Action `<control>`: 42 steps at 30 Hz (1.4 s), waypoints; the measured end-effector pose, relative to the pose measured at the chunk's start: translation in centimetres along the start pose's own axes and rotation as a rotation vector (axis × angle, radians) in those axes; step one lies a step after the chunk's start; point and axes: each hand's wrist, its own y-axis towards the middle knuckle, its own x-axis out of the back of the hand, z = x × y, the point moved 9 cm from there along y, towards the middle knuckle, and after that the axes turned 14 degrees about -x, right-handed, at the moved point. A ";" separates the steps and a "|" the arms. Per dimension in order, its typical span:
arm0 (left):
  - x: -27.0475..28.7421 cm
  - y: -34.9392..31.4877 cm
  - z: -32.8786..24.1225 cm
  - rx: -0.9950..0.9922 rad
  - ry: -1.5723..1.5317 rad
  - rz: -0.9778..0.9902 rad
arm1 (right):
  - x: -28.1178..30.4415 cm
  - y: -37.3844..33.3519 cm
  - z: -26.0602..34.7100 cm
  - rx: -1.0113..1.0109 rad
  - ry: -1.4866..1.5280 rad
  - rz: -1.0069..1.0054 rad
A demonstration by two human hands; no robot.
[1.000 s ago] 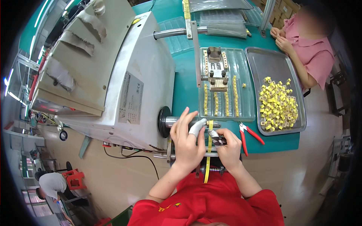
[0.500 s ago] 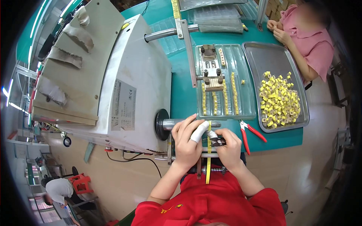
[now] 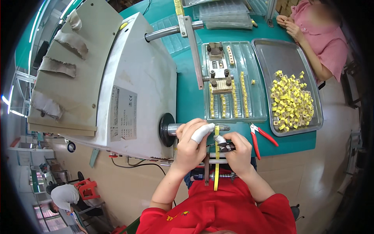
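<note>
Here, both hands work yellow tape at a machine spindle.
Left hand (image 3: 189, 145) pinches the yellow tape (image 3: 216, 163) against the spindle (image 3: 218, 127); right hand (image 3: 237, 151) has its grip closed around small cutters (image 3: 224, 146).

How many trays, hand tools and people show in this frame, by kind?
Trays: 2, a clear plastic tray and a metal tray holding small yellow parts.
Red-handled pliers: 1.
Small cutters in the right hand: 1; left hand at the machine's shaft.
People: 3.
Total: 7.
</note>
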 end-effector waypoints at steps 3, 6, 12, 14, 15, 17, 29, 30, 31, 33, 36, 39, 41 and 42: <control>-0.1 0.1 -0.2 -0.049 0.013 0.046 | 0.0 0.1 0.1 0.007 -0.002 0.003; -0.3 -0.2 -0.2 -0.093 -0.012 0.085 | 0.0 0.1 0.2 0.022 0.001 0.006; -0.9 0.0 -0.3 -0.077 -0.034 0.182 | 0.0 0.2 0.0 0.009 -0.002 0.015; -0.9 0.0 -0.2 -0.073 -0.038 0.186 | 0.0 0.2 0.0 0.016 0.002 0.014; -0.9 0.1 -0.3 -0.073 -0.039 0.187 | 0.0 0.3 -0.1 0.015 0.002 0.014; -0.7 0.6 -0.6 -0.058 0.028 0.203 | 0.0 0.3 0.1 0.028 -0.007 0.004; 1.2 0.0 -0.7 0.048 0.015 0.038 | 0.4 0.1 0.1 -0.001 -0.083 0.125; 1.5 -0.3 -0.9 0.034 0.066 0.043 | 0.5 0.1 0.2 0.002 -0.086 0.125; 1.5 -0.5 -1.1 0.034 0.065 0.038 | 0.5 0.1 0.2 -0.011 -0.078 0.120; 2.2 -0.8 -1.0 0.054 0.099 -0.031 | 0.6 0.2 0.4 -0.016 -0.073 0.120; 2.6 -1.2 -1.1 0.044 0.094 -0.092 | 0.8 0.2 0.5 -0.034 -0.057 0.138; 3.0 -1.4 -1.0 0.048 0.100 -0.132 | 0.9 0.3 0.3 -0.062 -0.131 0.152; 2.9 -1.5 -1.0 0.039 0.105 -0.101 | 0.6 0.2 0.2 -0.070 -0.161 0.182; 2.7 -1.4 -1.1 0.029 0.112 -0.065 | 0.7 0.2 0.3 -0.067 -0.165 0.182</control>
